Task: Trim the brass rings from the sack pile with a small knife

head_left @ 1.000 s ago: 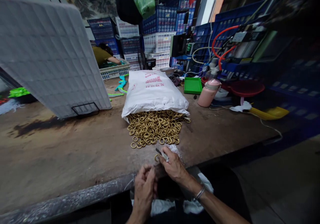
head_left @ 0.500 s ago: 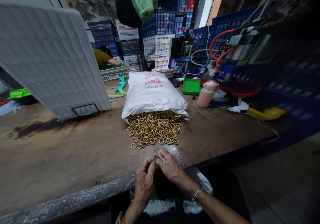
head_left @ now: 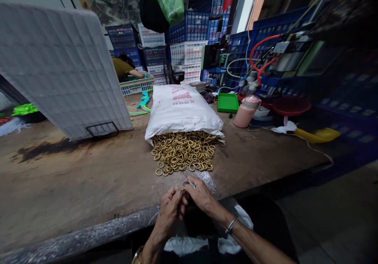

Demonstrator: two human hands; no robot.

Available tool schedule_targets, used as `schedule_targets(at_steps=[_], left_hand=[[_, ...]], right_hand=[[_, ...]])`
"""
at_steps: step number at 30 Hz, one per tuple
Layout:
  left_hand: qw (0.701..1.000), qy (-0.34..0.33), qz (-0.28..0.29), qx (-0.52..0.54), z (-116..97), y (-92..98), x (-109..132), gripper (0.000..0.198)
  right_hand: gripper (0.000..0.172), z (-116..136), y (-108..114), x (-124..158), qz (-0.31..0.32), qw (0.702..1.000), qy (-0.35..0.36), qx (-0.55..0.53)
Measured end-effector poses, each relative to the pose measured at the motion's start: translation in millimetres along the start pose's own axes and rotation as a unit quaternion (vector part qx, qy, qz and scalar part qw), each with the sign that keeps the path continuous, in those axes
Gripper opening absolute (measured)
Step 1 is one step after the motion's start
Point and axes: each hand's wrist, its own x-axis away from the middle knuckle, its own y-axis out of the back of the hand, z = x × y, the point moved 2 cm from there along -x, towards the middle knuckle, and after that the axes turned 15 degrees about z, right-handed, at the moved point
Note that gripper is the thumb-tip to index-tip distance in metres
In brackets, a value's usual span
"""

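Note:
My left hand [head_left: 170, 205] is closed at the table's front edge, its thumb and fingers pinching a brass-coloured ring [head_left: 182, 190] that shows only in part. Right beside it, my right hand [head_left: 202, 195] grips a small, thin-bladed knife-like tool [head_left: 191, 182], whose narrow tip points up and away from me. The fingertips of both hands meet around the ring. Just beyond them lies a heap of brass-coloured rings [head_left: 183, 152], spilling from the mouth of a white sack [head_left: 184, 112] with red print.
A tall white padded panel [head_left: 65, 71] stands on the wooden table [head_left: 118, 177] at the left. To the right are a green tray [head_left: 228, 102], a pink bottle [head_left: 247, 111] and a yellow scoop [head_left: 319, 135]. Behind, a person [head_left: 124, 68] reaches into a crate [head_left: 137, 86].
My left hand has turned slightly, so more of its curled fingers and a bit of the ring show. My right hand keeps its hold on the tool, whose tip is a little lower.

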Motion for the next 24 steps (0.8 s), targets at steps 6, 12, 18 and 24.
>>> schedule_targets(at_steps=[6, 12, 18, 24], left_hand=[[0.996, -0.018, -0.019, 0.082, -2, -5.1, 5, 0.03], [0.99, -0.013, -0.012, 0.142, -6, -9.0, 8, 0.031], [0.991, -0.045, -0.015, 0.123, -14, -8.1, 9, 0.033], [0.997, -0.052, -0.033, 0.042, -13, -1.6, 6, 0.035]], right_hand=[[0.016, 8, -1, 1, 0.022, 0.998, 0.006, -0.061], [0.018, 13, 0, 4, 0.012, 0.999, 0.014, -0.038], [0.019, 4, -1, 3, -0.014, 0.997, 0.028, 0.072], [0.014, 8, -6, 12, 0.045, 0.973, 0.049, 0.223]])
